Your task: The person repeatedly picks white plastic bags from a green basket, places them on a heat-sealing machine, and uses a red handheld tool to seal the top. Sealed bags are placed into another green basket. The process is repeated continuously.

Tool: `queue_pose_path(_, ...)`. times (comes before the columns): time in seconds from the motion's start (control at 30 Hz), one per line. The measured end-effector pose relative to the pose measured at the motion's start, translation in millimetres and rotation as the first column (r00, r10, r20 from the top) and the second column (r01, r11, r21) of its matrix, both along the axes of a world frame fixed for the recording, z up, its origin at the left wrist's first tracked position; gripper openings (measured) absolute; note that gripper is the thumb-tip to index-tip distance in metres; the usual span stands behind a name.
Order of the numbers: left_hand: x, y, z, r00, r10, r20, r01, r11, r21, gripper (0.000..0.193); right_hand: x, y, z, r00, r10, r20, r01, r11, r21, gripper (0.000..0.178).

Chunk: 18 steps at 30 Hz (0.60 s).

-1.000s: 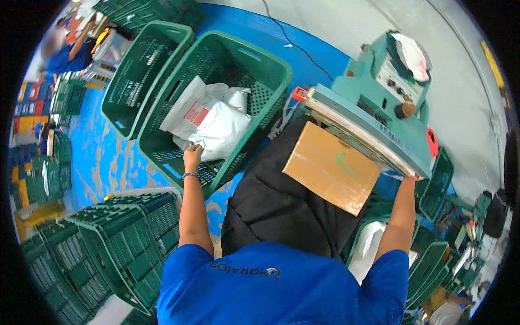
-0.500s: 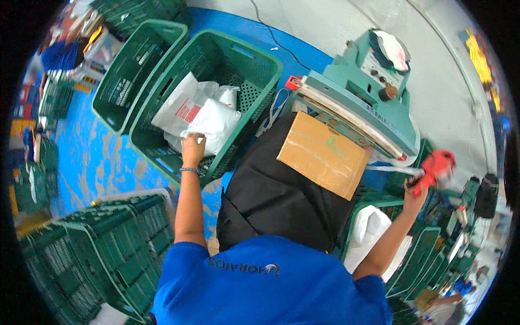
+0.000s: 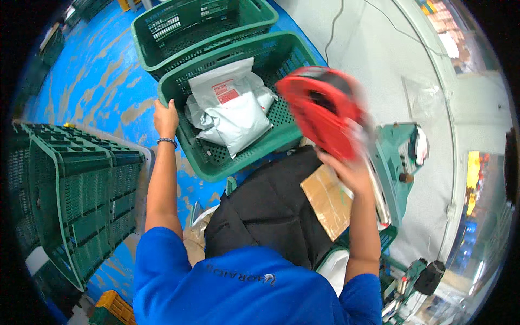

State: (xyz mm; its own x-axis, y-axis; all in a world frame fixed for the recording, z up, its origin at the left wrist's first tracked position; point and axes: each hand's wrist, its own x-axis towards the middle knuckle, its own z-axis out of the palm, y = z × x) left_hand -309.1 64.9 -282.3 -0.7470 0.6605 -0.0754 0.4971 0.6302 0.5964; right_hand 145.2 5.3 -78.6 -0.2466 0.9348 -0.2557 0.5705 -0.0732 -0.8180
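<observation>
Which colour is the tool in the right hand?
The tool is mainly red, though blurred; see head view.

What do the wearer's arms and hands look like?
Both arms: short plain blue sleeves, forearms uncovered. Left hand: no glove; dark, braided-looking bracelet with paler flecks round the wrist. Right hand: no glove, no band visible at the wrist; slightly blurred. No cables seen on either arm.

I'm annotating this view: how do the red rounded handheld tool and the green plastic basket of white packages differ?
The red rounded handheld tool is held in the right hand; the green rectangular plastic basket has the left hand at its rim. The tool is blurred, the basket sharper. Each has a hand on it.
</observation>
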Motion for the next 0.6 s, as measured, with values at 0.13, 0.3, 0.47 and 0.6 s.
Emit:
queue_pose_path(0.13, 1, -1, 1, 0.996, -0.041, -0.079, 0.047, 0.996, 0.077, 0.045, -83, 133, -82, 0.894, 0.248, 0.374, -0.203, 0.967, -0.154, 0.032)
queue_pose_path(0.3, 1, 1, 8, 0.998, -0.061, -0.031, 0.064, 0.993, 0.095, 0.042, -116, 186, -170, 0.855, 0.277, 0.438, -0.187, 0.953, -0.239, 0.035)
queue_pose_path(0.47, 0, 1, 6, 0.997, -0.081, 0.018, 0.078, 0.991, 0.107, 0.042, -131, 198, -228, 0.932, 0.237, 0.274, -0.238, 0.971, -0.032, 0.043)
queue_pose_path(0.6, -3, 0, 2, 0.997, -0.073, -0.014, 0.074, 0.994, 0.084, 0.04, -123, 208, -226, 0.672, 0.531, 0.516, -0.177, 0.792, -0.585, 0.051)
